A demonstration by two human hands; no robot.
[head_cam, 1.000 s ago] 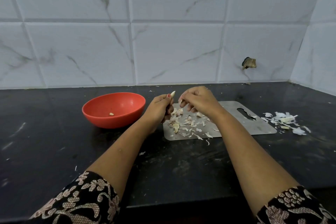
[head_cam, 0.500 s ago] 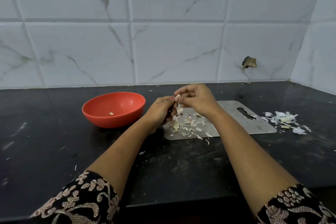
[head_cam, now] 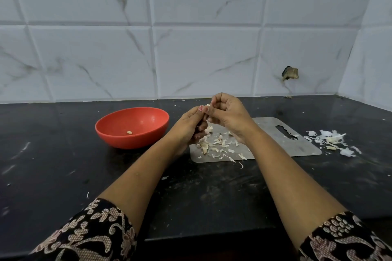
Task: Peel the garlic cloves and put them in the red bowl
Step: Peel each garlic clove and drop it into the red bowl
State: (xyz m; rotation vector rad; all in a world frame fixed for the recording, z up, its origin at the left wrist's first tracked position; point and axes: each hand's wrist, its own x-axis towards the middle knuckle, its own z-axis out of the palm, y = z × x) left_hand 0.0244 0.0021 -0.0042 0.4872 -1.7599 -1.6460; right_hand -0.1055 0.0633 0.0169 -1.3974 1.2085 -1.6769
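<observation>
head view has the garlic clove (head_cam: 208, 105) pinched between both hands, raised above the desk (head_cam: 63, 176), with only a pale tip showing over the fingertips. the left hand (head_cam: 191, 123) curls round its lower part and holds it between thumb and forefinger. the right hand (head_cam: 228, 112) meets it from the right, fingers curled, thumb and forefinger nipping at the clove's top. how much skin is left on it i cannot tell, as too little of it shows.

the step in hand looks like the peeling itself, not yet the drop. the next move likely calls for the right hand to pull the skin away while the left keeps the clove from slipping, then for the bare clove to travel leftward.

directly below the hands lies a metal board (head_cam: 267, 144), its end under the left hand littered with skins (head_cam: 216, 144); whether whole cloves lie among them is unclear. left of the left hand, near but apart from it, stands the red bowl (head_cam: 131, 141) with one peeled clove (head_cam: 129, 132) in it. well to the right of the right hand, past the board's edge, a second heap of skins (head_cam: 331, 140) lies on the desk.
</observation>
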